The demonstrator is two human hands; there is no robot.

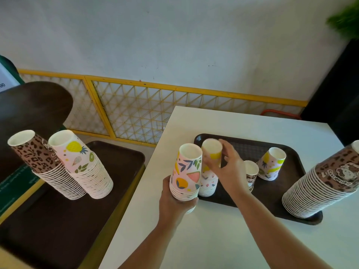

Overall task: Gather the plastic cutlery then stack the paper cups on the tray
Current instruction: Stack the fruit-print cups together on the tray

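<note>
My left hand (174,200) grips the base of a short stack of upside-down fruit-print cups (186,171), held at the near left edge of the dark tray (272,206) on the white table. My right hand (225,167) holds the top cup of a second fruit-print stack (209,169) standing on the tray, fingers curled round it. Further right on the tray stand a small leopard-print cup (251,174), a pineapple-print cup (272,164) and a tall leaning leopard-print stack (322,185). No cutlery is visible.
A second dark tray (116,171) at the left carries two tall leaning cup stacks, one leopard-print (38,160) and one fruit-print (83,162). A dark chair back (33,105) rises behind them. A yellow lattice fence (136,107) runs along the wall.
</note>
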